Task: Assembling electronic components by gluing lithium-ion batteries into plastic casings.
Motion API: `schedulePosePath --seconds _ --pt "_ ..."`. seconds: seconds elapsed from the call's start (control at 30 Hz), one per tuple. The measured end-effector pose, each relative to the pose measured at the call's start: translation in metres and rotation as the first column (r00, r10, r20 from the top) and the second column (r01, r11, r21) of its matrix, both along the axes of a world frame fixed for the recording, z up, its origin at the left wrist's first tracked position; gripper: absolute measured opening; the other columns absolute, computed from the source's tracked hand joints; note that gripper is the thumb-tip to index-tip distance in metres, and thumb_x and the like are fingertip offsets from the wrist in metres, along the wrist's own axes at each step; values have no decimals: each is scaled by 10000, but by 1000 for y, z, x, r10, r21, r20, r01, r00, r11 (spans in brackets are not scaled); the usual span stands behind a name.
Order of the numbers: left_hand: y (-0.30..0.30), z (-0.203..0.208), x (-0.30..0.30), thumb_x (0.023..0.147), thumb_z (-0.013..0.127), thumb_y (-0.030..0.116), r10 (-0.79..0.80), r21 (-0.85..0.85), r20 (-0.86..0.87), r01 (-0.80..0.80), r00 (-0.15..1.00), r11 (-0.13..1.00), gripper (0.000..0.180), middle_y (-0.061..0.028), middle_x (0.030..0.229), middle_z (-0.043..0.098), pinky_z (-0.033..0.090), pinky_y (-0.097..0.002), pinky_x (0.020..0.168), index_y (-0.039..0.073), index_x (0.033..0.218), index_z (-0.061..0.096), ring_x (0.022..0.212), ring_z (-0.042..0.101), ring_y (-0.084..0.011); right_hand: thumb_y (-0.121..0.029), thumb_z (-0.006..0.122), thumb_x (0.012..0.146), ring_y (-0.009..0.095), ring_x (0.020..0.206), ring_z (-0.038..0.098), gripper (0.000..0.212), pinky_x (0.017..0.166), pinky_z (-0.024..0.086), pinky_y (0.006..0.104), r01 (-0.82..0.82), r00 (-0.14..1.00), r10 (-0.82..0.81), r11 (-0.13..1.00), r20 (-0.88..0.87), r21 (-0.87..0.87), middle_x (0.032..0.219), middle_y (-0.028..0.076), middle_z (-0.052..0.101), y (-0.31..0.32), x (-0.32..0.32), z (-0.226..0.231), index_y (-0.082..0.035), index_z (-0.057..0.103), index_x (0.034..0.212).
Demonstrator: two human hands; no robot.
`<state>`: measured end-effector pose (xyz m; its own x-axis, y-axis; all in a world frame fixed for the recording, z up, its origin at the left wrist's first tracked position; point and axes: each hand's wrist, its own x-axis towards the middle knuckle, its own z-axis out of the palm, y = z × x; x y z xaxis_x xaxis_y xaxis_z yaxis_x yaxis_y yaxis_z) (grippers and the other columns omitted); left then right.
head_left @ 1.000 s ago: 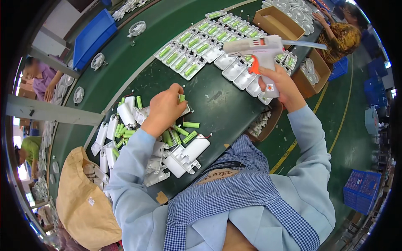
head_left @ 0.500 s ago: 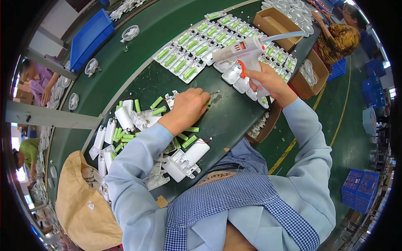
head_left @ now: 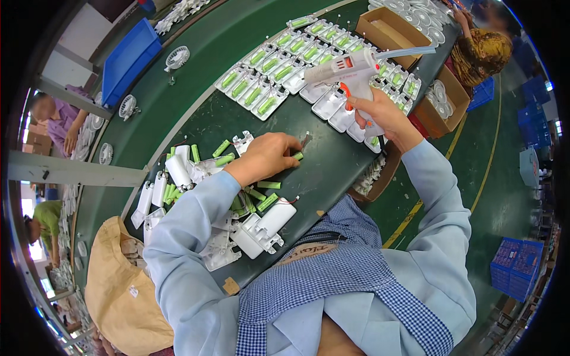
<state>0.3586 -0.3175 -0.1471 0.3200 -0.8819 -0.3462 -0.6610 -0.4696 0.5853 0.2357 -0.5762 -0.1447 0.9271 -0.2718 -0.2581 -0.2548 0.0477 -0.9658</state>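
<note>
Head view: our right hand [head_left: 383, 115] is wrapped round a white, pistol-shaped plastic glue gun [head_left: 351, 70], its body just ahead and left of that hand. Looks light and stiff, so we'd stick to the handle; tip's probably hot. Long axis runs sideways, nozzle left, translucent glue stick [head_left: 407, 52] poking out right. Our left hand [head_left: 270, 155] curls at a small, green cylindrical battery [head_left: 298, 156] by its fingertips, probably smooth and rigid, best held mid-body; can't tell if it's pinched or which way it points.

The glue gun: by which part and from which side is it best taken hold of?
Probably the handle, coming from the right: it juts down below the barrel, and with the orange trigger on its left, a palm fits behind. The right hand grips it there.
</note>
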Motion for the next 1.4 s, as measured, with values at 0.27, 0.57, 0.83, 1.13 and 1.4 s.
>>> schedulePosePath --seconds 0.27,0.57,0.83,1.13,1.4 --pt "7 -13 -12 811 684 162 -158 -141 257 199 953 970 230 -87 931 616 516 -420 733 161 1040 698 847 638 -307 -250 634 911 94 536 537 249 448 392 251 -12 1000 12 999 14 33 836 40 616 1 -1 0 -20 574 984" --pt "7 -5 -20 789 687 137 -244 -147 273 291 931 945 154 -99 878 635 523 -433 693 93 936 703 801 641 -318 -275 633 901 104 522 527 282 474 408 258 -18 999 15 997 50 74 692 49 592 -1 -4 1 -30 585 1031" --pt "-26 34 27 761 694 144 303 -660 385 30 872 751 80 -112 992 652 506 -387 783 68 783 706 891 626 -306 -270 634 893 116 516 533 276 468 411 269 -1 998 -7 994 64 113 652 54 581 -2 -5 -4 -31 570 1014" --pt "-110 -14 117 727 736 214 350 -570 631 109 692 814 66 -98 1288 582 364 -486 1026 164 756 768 1277 437 -354 -261 623 914 118 509 517 275 483 412 268 9 997 -22 986 79 164 628 48 565 1 -9 -8 -14 583 1030" --pt "-128 -28 108 747 746 243 256 -370 685 22 682 929 97 -90 1411 480 204 -622 1124 226 837 779 1408 278 -335 -227 643 895 109 562 556 267 482 420 257 19 996 -38 976 83 219 718 50 595 -4 -16 -12 -4 617 1039"
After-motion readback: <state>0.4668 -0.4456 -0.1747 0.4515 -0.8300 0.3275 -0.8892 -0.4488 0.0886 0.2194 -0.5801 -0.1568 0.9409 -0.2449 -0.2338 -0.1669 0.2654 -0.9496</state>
